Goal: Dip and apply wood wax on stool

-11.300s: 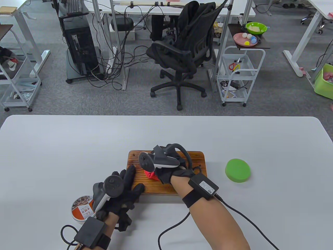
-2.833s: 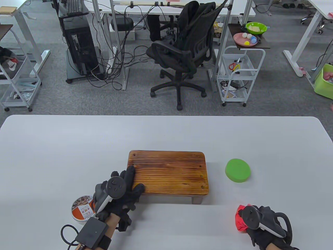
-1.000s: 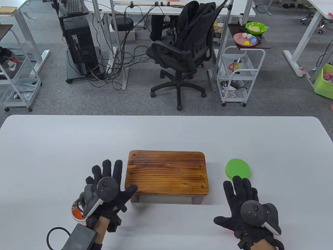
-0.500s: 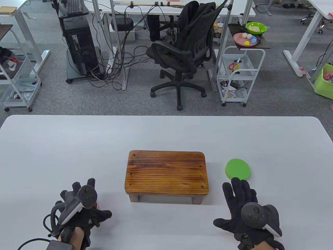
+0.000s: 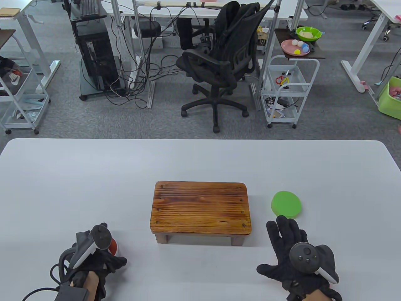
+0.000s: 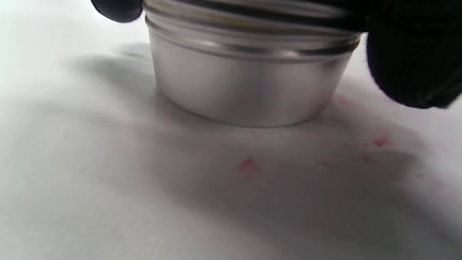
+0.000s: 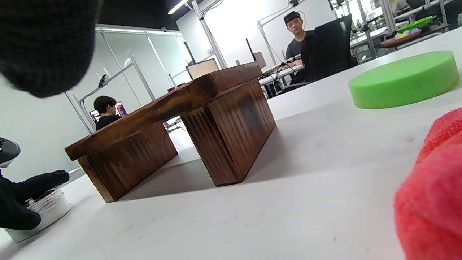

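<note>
Gripping wax tin (image 6: 249,72) under left hand (image 5: 97,260), stool (image 5: 200,208) apart

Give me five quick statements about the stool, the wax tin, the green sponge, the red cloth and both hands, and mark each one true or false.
1. The left hand grips the wax tin. True.
2. The right hand holds the green sponge. False: its fingers lie spread flat on the table, and the sponge sits just beyond the fingertips.
3. The red cloth lies on top of the stool. False: the stool top is bare; the cloth is on the table by the right hand.
4. The stool stands upright between the two hands. True.
5. The wax tin stands on the stool. False: it stands on the table, left of the stool.
</note>
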Demonstrator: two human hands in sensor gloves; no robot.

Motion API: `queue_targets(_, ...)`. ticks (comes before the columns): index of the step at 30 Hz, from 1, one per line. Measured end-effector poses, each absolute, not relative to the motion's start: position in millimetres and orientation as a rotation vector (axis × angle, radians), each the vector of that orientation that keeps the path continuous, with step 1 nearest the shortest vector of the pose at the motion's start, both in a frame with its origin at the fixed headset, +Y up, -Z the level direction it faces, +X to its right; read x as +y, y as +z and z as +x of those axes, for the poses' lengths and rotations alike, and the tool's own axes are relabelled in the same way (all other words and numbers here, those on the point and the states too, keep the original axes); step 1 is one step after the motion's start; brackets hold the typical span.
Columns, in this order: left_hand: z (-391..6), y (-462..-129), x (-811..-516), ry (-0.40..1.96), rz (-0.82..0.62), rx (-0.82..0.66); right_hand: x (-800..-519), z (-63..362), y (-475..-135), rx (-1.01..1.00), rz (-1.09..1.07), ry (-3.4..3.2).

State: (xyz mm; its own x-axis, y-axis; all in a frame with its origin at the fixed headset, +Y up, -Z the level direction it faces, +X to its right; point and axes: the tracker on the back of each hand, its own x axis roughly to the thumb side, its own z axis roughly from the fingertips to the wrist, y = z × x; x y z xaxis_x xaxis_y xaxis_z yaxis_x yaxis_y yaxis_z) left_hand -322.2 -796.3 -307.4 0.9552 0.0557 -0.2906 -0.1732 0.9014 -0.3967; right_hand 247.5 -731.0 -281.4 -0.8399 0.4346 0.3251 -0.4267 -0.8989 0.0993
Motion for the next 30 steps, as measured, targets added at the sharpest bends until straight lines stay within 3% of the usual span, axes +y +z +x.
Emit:
queue_targets(16, -324.8, -310.5, -794.1, 0.152, -0.386, 0.305, -732.2, 248.2, -283.6, 0.078, 0.462, 2.635)
queue_targets(24, -306.8, -312.2, -741.8, 0.238, -0.268, 0.197, -732.4, 249.9, -284.8, 0.098, 0.461, 2.629)
queue_targets(30, -260.5, -307.7, -699.2, 0.268, -0.197, 0.014, -732.3, 250.6, -285.1, 0.101, 0.463, 2.626)
